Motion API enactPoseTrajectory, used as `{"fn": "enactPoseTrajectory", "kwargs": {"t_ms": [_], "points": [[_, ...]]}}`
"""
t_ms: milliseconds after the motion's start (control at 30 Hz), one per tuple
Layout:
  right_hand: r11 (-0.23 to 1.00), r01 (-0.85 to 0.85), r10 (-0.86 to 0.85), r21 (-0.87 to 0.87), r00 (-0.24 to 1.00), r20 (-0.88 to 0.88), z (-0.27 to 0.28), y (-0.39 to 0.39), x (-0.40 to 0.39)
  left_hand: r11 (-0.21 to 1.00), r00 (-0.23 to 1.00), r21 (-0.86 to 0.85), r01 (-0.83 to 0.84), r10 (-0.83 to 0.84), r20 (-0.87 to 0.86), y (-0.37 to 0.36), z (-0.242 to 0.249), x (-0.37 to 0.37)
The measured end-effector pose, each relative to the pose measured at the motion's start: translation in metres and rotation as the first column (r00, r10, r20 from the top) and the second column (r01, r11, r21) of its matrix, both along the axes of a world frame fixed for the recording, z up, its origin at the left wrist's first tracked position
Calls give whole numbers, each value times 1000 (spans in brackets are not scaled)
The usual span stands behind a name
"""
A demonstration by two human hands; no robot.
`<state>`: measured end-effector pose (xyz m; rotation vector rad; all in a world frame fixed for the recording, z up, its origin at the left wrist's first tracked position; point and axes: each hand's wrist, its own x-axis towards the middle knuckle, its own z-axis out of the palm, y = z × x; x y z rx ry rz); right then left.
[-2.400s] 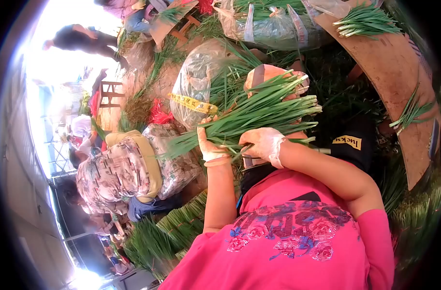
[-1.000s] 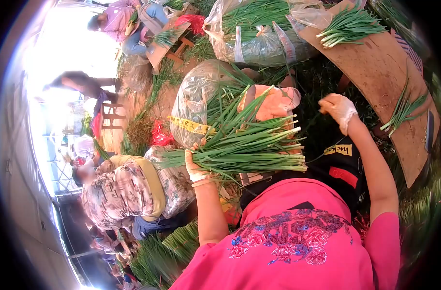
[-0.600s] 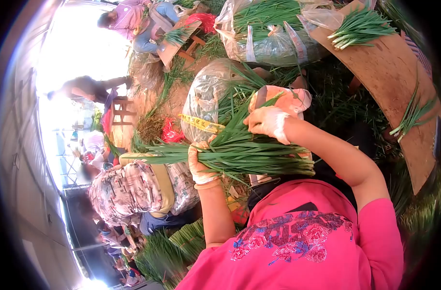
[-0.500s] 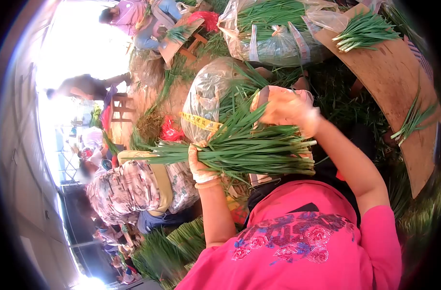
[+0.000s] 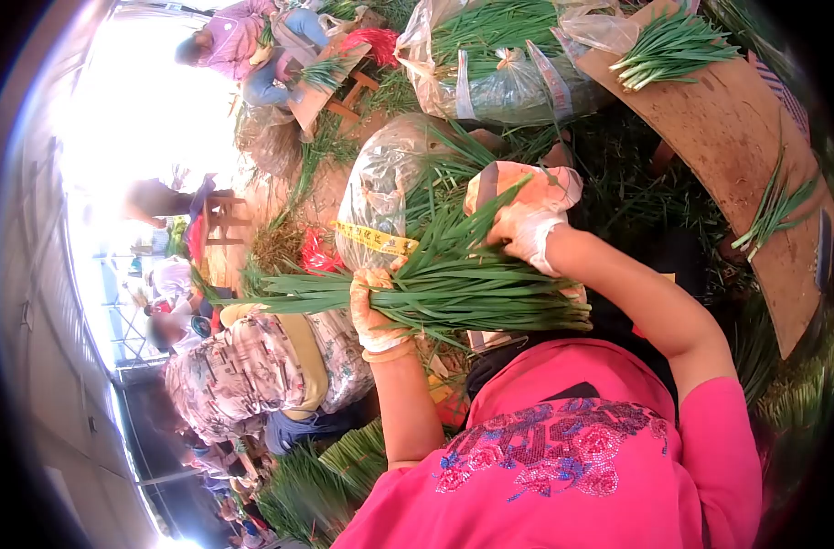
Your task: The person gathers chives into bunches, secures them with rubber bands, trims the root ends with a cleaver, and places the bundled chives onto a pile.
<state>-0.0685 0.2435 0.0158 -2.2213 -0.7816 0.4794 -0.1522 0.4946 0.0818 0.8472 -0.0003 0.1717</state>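
Observation:
My left hand (image 5: 373, 309), in a pale glove, is closed around a thick bunch of garlic chives (image 5: 490, 297). The leaf tips point left, and the pale cut ends lie to the right above my lap. My right hand (image 5: 529, 236), also gloved, is at the upper side of the bunch with its fingers curled on some leaves. Just beyond it is a pale pink-and-grey cloth item (image 5: 550, 188), partly covered. More loose chives and a clear plastic bag (image 5: 376, 188) with a yellow printed band lie past the bunch.
A curved wooden board (image 5: 710, 137) on the right bears a small chive bunch (image 5: 673, 50) and a few loose stalks (image 5: 783, 215). A large clear bag (image 5: 518, 91) of chives stands at the top. A co-worker in a patterned shirt (image 5: 252, 371) bends close on the left; red ties (image 5: 318, 252) lie nearby.
My right hand has moved down and slightly left, from over the pale cloth item to the upper leaves of the bunch. My left hand keeps its hold.

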Motion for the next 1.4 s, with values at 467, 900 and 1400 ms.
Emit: {"fn": "enactPoseTrajectory", "kwargs": {"t_ms": [467,900,1400], "points": [[70,864,-395,499,484,-781,-76,-189,-33,985,929,102,142,-168,330,-18,83,14],[740,656,-667,-149,687,-287,-2,-199,-41,823,945,545,160,-288,158,-75,182,69],[353,434,-420,829,865,-274,193,-51,-1,734,812,567,374,-555,182,-192,227,87]]}}
